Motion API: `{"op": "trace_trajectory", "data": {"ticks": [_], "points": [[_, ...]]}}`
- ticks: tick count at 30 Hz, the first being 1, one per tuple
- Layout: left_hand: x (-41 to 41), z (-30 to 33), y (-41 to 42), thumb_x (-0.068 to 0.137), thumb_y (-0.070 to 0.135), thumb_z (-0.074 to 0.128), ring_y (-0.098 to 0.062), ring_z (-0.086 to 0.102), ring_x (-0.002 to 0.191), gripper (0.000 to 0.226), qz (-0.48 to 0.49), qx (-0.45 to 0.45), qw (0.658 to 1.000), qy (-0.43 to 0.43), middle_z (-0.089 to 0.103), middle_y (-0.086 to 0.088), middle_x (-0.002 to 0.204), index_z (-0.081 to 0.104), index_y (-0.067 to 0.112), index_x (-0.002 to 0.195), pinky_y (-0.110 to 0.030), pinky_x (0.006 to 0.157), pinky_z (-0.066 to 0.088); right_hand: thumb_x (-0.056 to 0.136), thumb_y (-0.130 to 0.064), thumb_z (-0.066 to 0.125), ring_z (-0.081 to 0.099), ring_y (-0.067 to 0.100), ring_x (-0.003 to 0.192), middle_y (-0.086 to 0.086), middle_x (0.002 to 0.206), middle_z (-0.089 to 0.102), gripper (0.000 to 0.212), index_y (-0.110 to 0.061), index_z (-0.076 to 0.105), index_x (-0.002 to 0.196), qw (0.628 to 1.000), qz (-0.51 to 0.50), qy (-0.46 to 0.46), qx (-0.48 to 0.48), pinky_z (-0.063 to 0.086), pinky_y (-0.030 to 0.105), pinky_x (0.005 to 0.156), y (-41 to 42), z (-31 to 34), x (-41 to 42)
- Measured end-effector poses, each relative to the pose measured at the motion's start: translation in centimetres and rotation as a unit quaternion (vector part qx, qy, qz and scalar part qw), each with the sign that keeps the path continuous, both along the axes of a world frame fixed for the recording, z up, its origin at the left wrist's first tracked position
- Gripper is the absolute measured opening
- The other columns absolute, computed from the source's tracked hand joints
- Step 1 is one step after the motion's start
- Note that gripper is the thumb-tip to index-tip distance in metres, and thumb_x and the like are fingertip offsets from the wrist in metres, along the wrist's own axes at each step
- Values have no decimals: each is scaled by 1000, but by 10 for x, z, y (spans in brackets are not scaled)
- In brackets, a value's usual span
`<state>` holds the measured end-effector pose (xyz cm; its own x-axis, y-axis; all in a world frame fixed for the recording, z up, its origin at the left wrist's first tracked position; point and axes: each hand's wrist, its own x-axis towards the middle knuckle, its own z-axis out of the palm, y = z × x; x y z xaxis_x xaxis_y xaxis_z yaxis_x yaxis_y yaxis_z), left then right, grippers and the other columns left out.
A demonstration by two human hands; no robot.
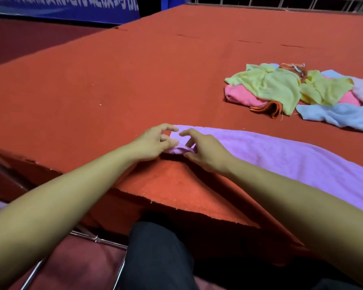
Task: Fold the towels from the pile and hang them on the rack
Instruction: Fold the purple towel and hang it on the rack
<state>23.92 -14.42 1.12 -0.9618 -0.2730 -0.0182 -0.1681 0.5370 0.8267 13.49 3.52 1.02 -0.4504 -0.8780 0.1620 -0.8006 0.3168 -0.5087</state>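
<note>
Left hand (153,143), right hand (203,151): both pinch purple towel (281,155) corner | pile (291,91) beyond

Blue banner (67,7), upper left of frame: row of large white characters along top edge, cropped and blurred, not readable. No other text, label, brand or number legible anywhere in frame.
</note>
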Motion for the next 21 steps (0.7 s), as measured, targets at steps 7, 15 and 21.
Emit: {"op": "trace_trajectory", "data": {"ticks": [7,15,21], "points": [[42,-27,-4,82,36,67,-4,59,83,42,69,44,993,81,72,8,103,54,33,121,-18,80,45,88,-29,71,60,5,67,-9,88,68,43,-21,55,127,987,-36,-158,-18,45,19,65,0,1,-6],[32,-25,14,75,13,82,-7,50,68,63,50,-72,988,131,69,9,103,51,38,124,-16,71,43,91,-16,64,51,12,52,-7,59,62,30,-19,58,120,970,-53,-235,-33,43,27,56,0,7,1],[37,-16,4,85,15,75,-8,48,58,43,60,-43,989,129,74,6,88,57,41,113,-21,64,44,90,-21,64,57,3,53,-10,68,69,31,-20,58,120,987,-47,-150,-28,43,18,55,3,14,5]]}}
